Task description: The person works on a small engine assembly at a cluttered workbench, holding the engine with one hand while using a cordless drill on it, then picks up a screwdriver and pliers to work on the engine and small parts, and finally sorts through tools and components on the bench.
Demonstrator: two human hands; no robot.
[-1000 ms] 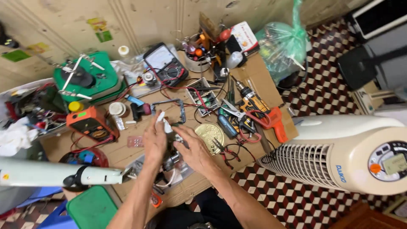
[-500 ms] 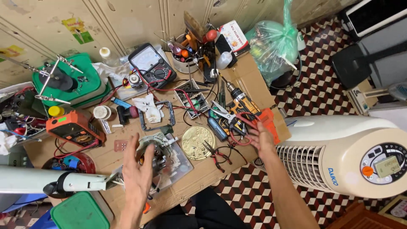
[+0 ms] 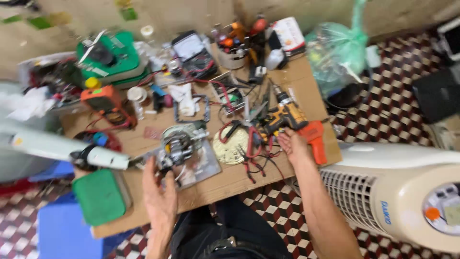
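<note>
At the left part of the desk's (image 3: 211, 189) near edge, the left hand (image 3: 160, 196) rises with its fingers (image 3: 149, 169) loosely spread, the tips touching or just short of the small metal motor assembly (image 3: 179, 144); blur hides whether they grip it. The motor lies just beyond those fingertips, toward the middle of the desk, on a clear plastic sheet (image 3: 203, 165). A round brass disc (image 3: 231, 145) sits just right of it. Further right, near the desk's right edge, the right hand (image 3: 293, 146) lies palm down, fingers extended and slightly parted, holding nothing. Its tips touch or nearly touch the yellow cordless drill (image 3: 282, 115), whose long axis runs diagonally from the near-left toward the far-right. An orange tool (image 3: 317, 139) lies just beside that hand's right side. The right hand is the nearer one to the drill, the left to the motor.
</note>
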